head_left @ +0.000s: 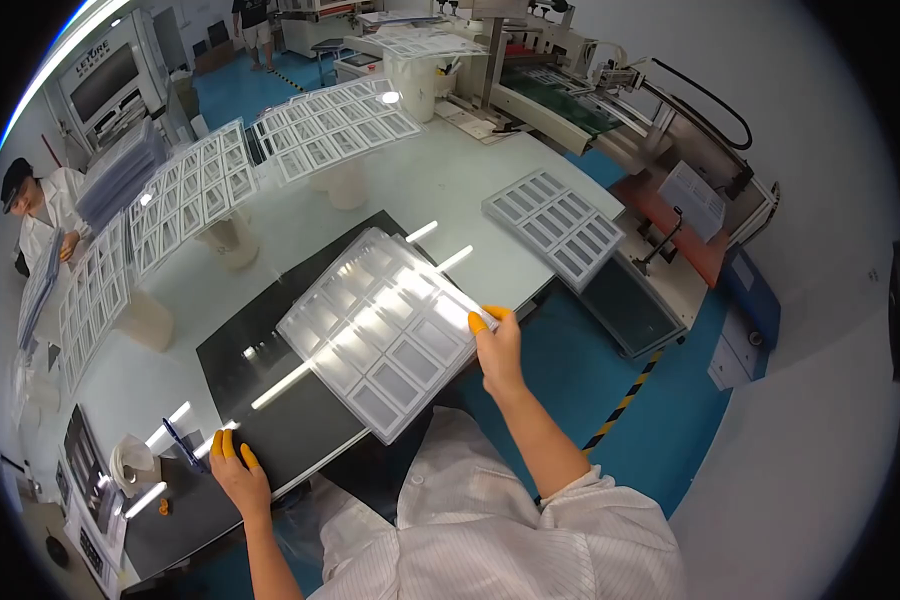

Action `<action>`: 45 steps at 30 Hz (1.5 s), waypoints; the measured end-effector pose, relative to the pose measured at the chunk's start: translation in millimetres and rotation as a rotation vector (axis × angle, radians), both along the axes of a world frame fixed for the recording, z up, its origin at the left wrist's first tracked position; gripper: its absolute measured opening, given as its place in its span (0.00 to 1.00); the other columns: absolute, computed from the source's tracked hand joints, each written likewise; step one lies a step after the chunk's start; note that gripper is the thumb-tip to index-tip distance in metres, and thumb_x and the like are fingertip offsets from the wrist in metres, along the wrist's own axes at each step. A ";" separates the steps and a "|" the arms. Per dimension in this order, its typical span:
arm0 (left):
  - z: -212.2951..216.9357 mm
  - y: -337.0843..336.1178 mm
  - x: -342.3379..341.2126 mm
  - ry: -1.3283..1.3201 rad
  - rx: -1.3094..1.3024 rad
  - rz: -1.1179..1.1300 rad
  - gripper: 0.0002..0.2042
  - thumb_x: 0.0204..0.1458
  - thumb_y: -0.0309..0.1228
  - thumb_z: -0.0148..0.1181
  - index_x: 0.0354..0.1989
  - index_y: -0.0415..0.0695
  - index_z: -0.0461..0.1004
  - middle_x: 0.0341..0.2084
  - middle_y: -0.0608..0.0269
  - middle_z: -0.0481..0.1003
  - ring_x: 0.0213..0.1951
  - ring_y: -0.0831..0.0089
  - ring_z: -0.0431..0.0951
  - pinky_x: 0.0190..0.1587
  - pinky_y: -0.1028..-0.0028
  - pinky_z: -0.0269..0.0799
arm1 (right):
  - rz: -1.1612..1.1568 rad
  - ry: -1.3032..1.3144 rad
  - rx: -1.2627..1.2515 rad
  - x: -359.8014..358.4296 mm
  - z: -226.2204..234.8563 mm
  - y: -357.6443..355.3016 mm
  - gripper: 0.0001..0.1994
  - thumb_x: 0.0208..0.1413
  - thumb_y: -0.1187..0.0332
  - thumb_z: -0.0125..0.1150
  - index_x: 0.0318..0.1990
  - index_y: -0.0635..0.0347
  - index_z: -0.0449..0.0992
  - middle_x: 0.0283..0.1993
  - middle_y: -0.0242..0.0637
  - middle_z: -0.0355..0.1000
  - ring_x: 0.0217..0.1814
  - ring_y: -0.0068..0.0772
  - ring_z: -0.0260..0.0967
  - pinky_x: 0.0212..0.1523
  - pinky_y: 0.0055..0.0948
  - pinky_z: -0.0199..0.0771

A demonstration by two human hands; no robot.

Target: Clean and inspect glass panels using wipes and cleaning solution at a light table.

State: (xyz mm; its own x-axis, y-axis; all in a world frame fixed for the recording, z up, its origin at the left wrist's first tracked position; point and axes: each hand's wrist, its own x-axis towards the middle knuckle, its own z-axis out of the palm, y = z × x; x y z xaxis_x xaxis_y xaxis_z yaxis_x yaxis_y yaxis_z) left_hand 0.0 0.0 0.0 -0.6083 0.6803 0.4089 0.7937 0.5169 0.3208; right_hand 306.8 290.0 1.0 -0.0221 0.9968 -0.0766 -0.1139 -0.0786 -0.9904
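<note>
A clear plastic tray (395, 335) with rows of framed rectangular windows lies tilted over a black mat (270, 350) on the white table. Its edge looks thick, though I cannot tell whether it is one tray or a stack. Yellow finger covers sit on the fingertips of both hands. My right hand (500, 355) grips the tray's right edge between thumb and fingers. On the mat at the lower left rests my left hand (240, 478), its fingers stretched out and holding nothing. A blue pen (182, 445) lies just beyond those fingers, beside a white tissue roll (133, 462).
Similar window sheets (195, 190) stand on white tubs (230, 240) along the table's far side. Another stack (555, 225) sits at the right, near a machine (570, 90). A co-worker (45, 205) handles sheets at the far left. An orange scrap (164, 507) lies near the tissue.
</note>
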 end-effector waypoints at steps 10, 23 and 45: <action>0.6 8.6 1.9 0.118 -0.021 -0.015 0.16 0.51 0.23 0.50 0.49 0.35 0.66 0.50 0.46 0.65 0.52 0.50 0.64 0.56 0.62 0.56 | -0.147 -1.780 0.532 144.1 5.3 103.2 0.30 0.45 0.77 0.57 0.59 0.62 0.59 0.60 0.48 0.57 0.66 0.49 0.47 0.66 0.38 0.48; 2.6 6.8 3.3 0.080 -0.011 0.021 0.16 0.50 0.23 0.49 0.49 0.35 0.66 0.50 0.47 0.65 0.53 0.51 0.63 0.57 0.62 0.56 | -0.401 -1.016 0.994 126.2 109.3 88.9 0.11 0.49 0.67 0.61 0.35 0.66 0.72 0.31 0.43 0.71 0.31 0.39 0.69 0.32 0.35 0.67; -0.2 4.7 3.5 0.058 0.018 0.017 0.16 0.50 0.23 0.50 0.49 0.34 0.67 0.49 0.47 0.65 0.53 0.52 0.63 0.57 0.62 0.55 | -0.046 0.523 -0.187 -0.2 51.9 -18.7 0.14 0.57 0.65 0.52 0.45 0.65 0.69 0.41 0.36 0.71 0.40 0.30 0.71 0.44 0.27 0.71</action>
State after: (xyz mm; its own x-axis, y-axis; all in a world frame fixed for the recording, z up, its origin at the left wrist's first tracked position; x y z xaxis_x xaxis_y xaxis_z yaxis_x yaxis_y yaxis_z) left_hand 3.5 4.7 -0.2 -0.5951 0.6620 0.4557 0.8020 0.5254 0.2841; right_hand 306.5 271.3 52.8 -0.0616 0.9680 -0.2432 -0.5937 -0.2314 -0.7707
